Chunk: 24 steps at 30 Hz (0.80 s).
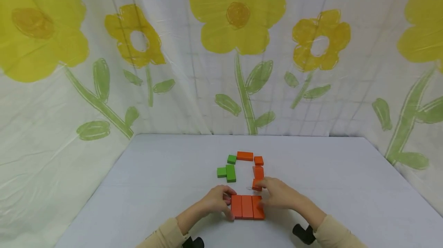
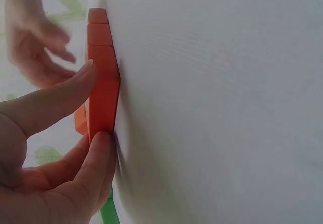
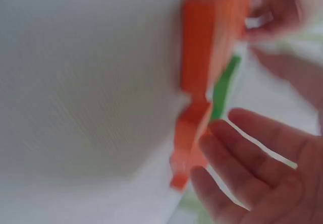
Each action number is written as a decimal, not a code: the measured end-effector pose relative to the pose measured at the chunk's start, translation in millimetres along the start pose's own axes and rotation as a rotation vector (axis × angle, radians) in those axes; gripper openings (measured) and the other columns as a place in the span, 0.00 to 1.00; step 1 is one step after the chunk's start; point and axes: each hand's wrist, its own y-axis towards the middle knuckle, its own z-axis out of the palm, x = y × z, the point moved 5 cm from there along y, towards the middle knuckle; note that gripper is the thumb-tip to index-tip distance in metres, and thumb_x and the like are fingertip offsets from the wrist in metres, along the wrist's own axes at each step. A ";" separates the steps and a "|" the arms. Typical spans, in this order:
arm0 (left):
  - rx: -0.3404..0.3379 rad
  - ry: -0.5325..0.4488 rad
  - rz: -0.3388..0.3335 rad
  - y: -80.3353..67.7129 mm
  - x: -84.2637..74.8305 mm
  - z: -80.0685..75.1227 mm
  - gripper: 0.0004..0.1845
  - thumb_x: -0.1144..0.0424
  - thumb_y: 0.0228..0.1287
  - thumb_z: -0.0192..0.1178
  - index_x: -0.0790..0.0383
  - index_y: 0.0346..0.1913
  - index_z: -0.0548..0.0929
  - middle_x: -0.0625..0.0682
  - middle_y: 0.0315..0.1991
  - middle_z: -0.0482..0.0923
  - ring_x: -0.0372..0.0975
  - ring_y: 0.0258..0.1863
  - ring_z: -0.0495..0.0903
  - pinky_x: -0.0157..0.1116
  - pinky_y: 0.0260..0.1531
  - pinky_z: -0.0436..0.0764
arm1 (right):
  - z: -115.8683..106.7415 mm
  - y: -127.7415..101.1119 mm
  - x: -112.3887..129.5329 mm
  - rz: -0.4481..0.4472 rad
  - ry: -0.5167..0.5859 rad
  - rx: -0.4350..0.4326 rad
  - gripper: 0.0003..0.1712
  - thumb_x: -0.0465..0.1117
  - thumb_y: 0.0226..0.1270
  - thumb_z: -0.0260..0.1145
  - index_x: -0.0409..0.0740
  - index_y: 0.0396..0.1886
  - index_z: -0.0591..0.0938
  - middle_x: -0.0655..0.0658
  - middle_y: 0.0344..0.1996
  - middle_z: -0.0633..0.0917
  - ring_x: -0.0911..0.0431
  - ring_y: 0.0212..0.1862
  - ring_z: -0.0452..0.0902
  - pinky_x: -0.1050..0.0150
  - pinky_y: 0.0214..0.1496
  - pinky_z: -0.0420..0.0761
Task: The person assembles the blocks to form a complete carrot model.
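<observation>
Three flat red-orange blocks lie side by side near the table's front in the head view. My left hand (image 1: 216, 200) holds the leftmost red block (image 1: 236, 207); in the left wrist view its thumb (image 2: 83, 82) and fingers (image 2: 101, 156) press against that block's two ends. The middle red block (image 1: 247, 207) sits flush against it, and the right red block (image 1: 257, 205) completes the row. My right hand (image 1: 278, 194) hovers by the row's right side, fingers extended and apart, blurred in the right wrist view. Nothing shows in its grasp.
Beyond the row, orange blocks (image 1: 258, 173) run up the right side, with another long orange block (image 1: 245, 156) across the back. Several green blocks (image 1: 230, 173) lie at the left. A flower-printed curtain (image 1: 173, 98) hangs behind the white table (image 1: 155, 171).
</observation>
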 end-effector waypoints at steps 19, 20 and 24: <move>0.007 0.009 0.016 -0.1 2.2 0.6 0.27 0.78 0.27 0.71 0.65 0.41 0.77 0.50 0.34 0.73 0.41 0.33 0.72 0.40 0.36 0.74 | -2.2 21.8 -16.4 -0.035 -0.213 -0.156 0.14 0.36 0.44 0.69 0.41 0.34 0.79 0.51 0.31 0.79 0.55 0.36 0.73 0.61 0.39 0.75; 0.006 0.008 0.021 -0.6 1.8 0.4 0.27 0.78 0.27 0.71 0.66 0.40 0.77 0.51 0.35 0.73 0.41 0.33 0.72 0.40 0.36 0.74 | -4.3 20.6 -14.6 -0.030 -0.182 -0.171 0.14 0.37 0.44 0.69 0.42 0.34 0.79 0.52 0.30 0.78 0.56 0.36 0.73 0.62 0.38 0.75; 0.007 0.002 0.039 -1.5 -0.1 -0.1 0.27 0.78 0.27 0.71 0.66 0.40 0.77 0.51 0.34 0.74 0.41 0.34 0.73 0.39 0.36 0.74 | -7.5 10.7 3.8 -0.061 -0.048 -0.174 0.12 0.38 0.44 0.68 0.44 0.32 0.79 0.55 0.26 0.77 0.59 0.31 0.71 0.68 0.31 0.74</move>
